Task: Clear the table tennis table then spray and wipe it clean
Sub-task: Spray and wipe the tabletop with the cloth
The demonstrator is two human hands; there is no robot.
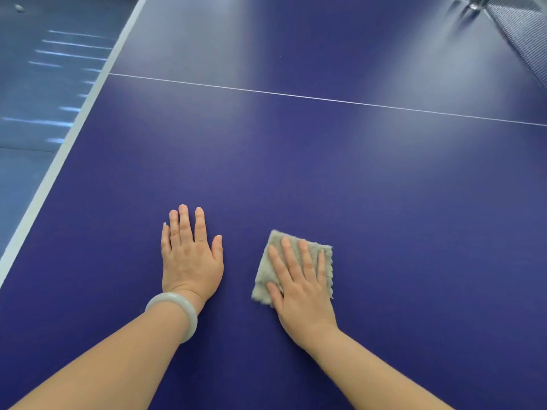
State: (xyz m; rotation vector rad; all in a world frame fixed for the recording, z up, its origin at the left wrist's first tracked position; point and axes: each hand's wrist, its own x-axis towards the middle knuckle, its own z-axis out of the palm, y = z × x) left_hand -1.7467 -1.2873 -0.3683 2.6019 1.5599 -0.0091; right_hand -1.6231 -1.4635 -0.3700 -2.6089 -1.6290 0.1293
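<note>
Grey cloth (296, 264) under flat right hand (302, 288)

Even, bright indoor light falling on table (296, 173); soft pale glare patches spreading across far half, brightest near net (521, 28) at top right. Floor (35, 84) at left showing streaked white reflections, smeared by motion blur. Net and its clamp blurring too. Left hand (189, 255), right hand (302, 279) and cloth (266, 270) staying fairly sharp, casting only faint, soft shadows. Wide-angle lens bending table edge and centre line (325, 99) slightly toward frame edges.
</note>
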